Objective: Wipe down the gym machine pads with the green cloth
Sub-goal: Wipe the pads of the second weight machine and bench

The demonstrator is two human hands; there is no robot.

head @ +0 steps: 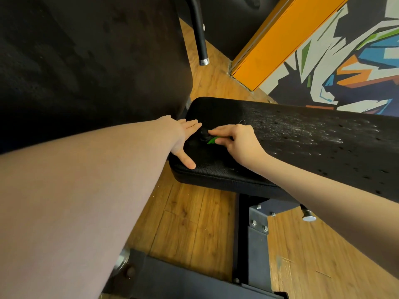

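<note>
Here, in the head view, the right hand (235,140) grasps a bunched green cloth (212,140) against the near end of the black seat pad (280,147), with only a sliver of green showing past the fingertips. The left hand (183,137) lies flat and spread on the same pad, fingers straight, thumb near the front edge, holding nothing. The two hands are close together, the cloth between them.

The step in hand looks like wiping the seat pad. To do it well, I judge the cloth should be opened out so more of it meets the surface, then drawn in long overlapping strokes toward the far end, where the pad looks dull and speckled with pale marks. The left hand can brace the pad but should lift off so its patch gets wiped too.

A large dark back pad (86,67) rises at left, apparently still to be done. Below is a wooden floor (194,223) and the black frame (254,234) with bolts. An orange beam (280,39) and a painted wall (345,61) stand beyond.
</note>
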